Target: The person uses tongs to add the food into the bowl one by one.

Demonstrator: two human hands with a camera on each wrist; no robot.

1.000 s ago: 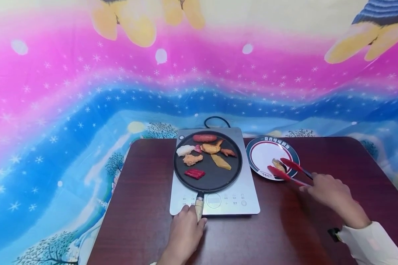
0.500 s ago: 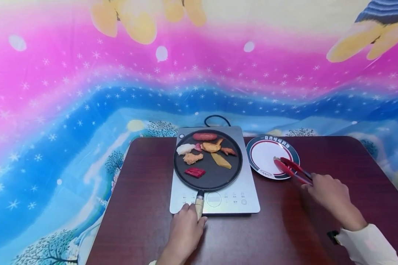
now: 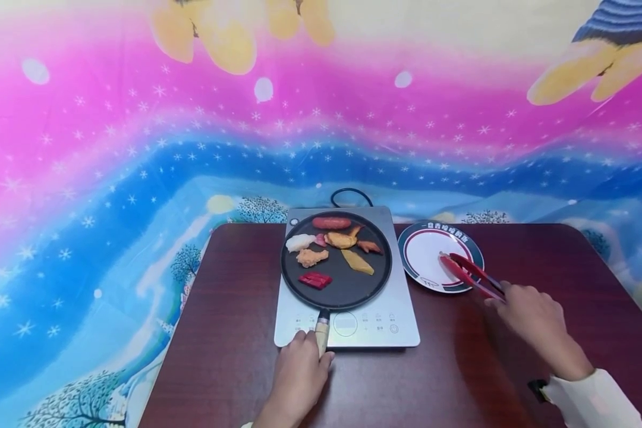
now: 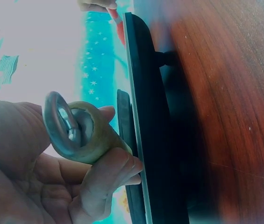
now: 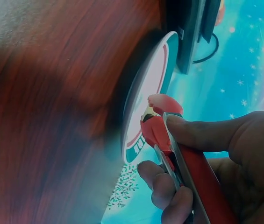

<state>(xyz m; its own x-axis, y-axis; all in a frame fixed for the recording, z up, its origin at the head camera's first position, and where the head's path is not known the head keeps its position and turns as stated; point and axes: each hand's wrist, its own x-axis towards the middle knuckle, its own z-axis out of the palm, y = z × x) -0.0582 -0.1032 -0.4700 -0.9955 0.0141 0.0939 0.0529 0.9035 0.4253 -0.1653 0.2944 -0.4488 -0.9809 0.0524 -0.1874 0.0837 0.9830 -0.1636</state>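
My left hand (image 3: 299, 371) grips the pale handle (image 3: 322, 337) of a round black frying pan (image 3: 348, 291). In the left wrist view, fingers and thumb wrap the handle behind its metal hanging ring (image 4: 57, 123). With my right hand (image 3: 535, 321) I squeeze red-tipped tongs (image 3: 462, 270) over a white plate (image 3: 422, 252) with a dark green rim. Between the tong tips, the right wrist view shows a small yellowish and dark food piece (image 5: 147, 113), mostly hidden. The pan bears a sausage (image 3: 331, 223), a fried drumstick (image 3: 312, 257), dark red strips (image 3: 315, 280) and several other food pieces.
Under the pan is a silver induction cooker (image 3: 401, 333) with a black cord (image 3: 351, 190) behind it. The plate stands close to its right side. All rest on a dark red wooden table (image 3: 219, 356), backed by a patterned cloth (image 3: 321, 119).
The tongs have closed on the food piece on the plate, their tips now together where they were apart before. My left hand and the pan stay in place.
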